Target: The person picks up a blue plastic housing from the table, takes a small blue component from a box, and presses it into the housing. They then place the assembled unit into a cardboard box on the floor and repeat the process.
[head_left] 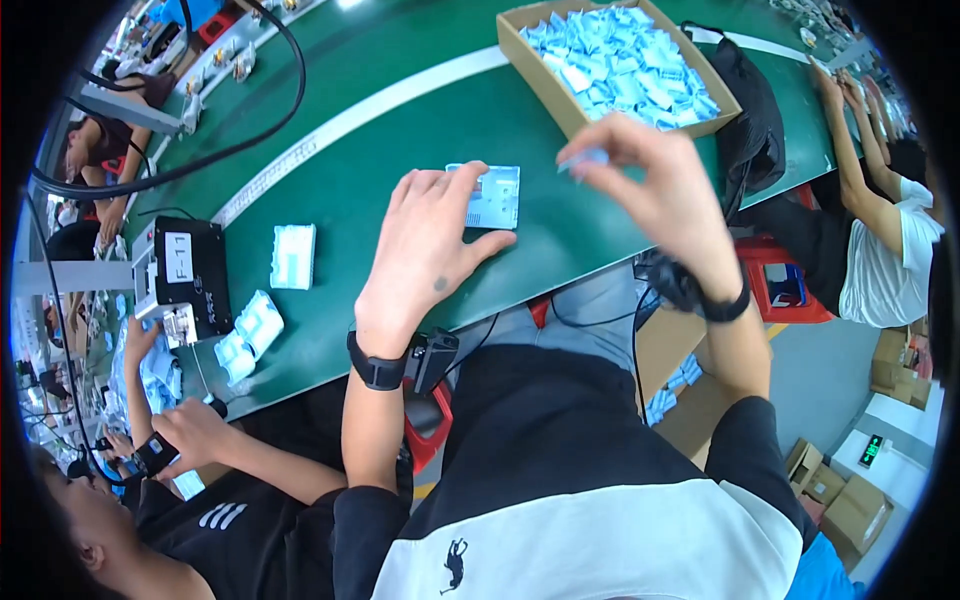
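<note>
A light-blue plastic casing (pixel 497 196) lies on the green table in front of me. My left hand (pixel 420 240) steadies it, thumb by its near edge and index finger across its far left corner; the other fingers lie partly out of sight. To the right, my right hand (pixel 650 175) is raised over the table, pinching a small light-blue plastic piece (pixel 586 160) between thumb and fingers. Motion blurs this hand and the piece slightly. Just beyond it stands a cardboard box (pixel 563 105) heaped with similar light-blue pieces (pixel 620 65).
On the left are another pale-blue casing (pixel 293 257), an opened pair of casing parts (pixel 250 335) and a black machine (pixel 190 275). A co-worker's hand (pixel 195 432) is near it. A black bag (pixel 750 115) sits right of the box. A cable (pixel 300 75) hangs at upper left.
</note>
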### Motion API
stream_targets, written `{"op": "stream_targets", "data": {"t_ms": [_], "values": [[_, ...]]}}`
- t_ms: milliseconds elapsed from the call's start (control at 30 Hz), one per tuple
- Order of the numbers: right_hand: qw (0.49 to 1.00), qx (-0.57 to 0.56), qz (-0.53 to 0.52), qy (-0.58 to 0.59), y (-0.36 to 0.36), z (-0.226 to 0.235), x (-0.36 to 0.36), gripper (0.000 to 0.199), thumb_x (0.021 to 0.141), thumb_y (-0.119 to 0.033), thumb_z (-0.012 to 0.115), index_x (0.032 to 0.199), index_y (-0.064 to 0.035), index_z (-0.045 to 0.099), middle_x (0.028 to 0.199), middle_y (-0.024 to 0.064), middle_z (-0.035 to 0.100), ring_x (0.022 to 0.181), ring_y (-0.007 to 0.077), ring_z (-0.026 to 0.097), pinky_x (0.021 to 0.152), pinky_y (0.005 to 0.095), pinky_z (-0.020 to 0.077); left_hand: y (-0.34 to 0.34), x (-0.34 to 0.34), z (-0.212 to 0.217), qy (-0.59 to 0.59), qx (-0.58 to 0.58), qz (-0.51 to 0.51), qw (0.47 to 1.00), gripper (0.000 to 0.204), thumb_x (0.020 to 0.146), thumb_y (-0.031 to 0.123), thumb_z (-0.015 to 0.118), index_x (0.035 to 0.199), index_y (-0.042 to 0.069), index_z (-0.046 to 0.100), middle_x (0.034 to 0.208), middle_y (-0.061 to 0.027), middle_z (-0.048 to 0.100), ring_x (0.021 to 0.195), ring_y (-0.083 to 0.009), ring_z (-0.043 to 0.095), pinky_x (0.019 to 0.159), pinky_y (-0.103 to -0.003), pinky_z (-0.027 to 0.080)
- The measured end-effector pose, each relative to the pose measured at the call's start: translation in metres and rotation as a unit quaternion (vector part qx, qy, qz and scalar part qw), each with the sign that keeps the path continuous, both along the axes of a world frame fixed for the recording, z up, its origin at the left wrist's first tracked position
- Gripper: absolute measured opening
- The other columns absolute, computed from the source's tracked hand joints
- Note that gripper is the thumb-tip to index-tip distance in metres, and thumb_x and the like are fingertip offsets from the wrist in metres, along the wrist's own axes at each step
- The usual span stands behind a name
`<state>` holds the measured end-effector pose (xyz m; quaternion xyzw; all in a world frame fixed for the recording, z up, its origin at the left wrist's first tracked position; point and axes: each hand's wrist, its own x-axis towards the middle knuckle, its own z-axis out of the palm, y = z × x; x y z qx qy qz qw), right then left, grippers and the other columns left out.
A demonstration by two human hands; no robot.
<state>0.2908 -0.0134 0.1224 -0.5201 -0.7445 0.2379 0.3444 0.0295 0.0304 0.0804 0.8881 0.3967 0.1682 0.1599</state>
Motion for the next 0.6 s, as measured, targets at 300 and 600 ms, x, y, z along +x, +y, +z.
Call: {"op": "stream_targets", "data": {"t_ms": [300,600], "values": [[0.981,0.151,-0.058,-0.105,-0.026,-0.084,-0.013,0.013,0.088,-0.003,0.076,0.094,-0.0003,0.064,0.105,0.0092,0.071,0.094,0.0278,0.067,0.082,0.0361,0.0551,-0.013,-0.009,-0.020,-0.036,0.075,0.045,0.996,0.055,0.080,0.026,0.088,0.128,0.009,0.069,0.110,-0.0106,0.072,0.111,-0.0301,0.060,0.100,-0.043,0.046],[0.990,0.102,0.023,-0.092,-0.006,-0.045,-0.030,0.015,0.088,-0.005,0.076,0.095,-0.0035,0.064,0.093,0.0102,0.058,0.092,0.0296,0.060,0.077,0.0395,0.0499,-0.030,-0.001,-0.027,-0.080,0.027,0.029,0.996,0.056,0.081,0.027,0.087,0.129,0.008,0.068,0.109,-0.0075,0.075,0.113,-0.0275,0.060,0.100,-0.045,0.043]]}}
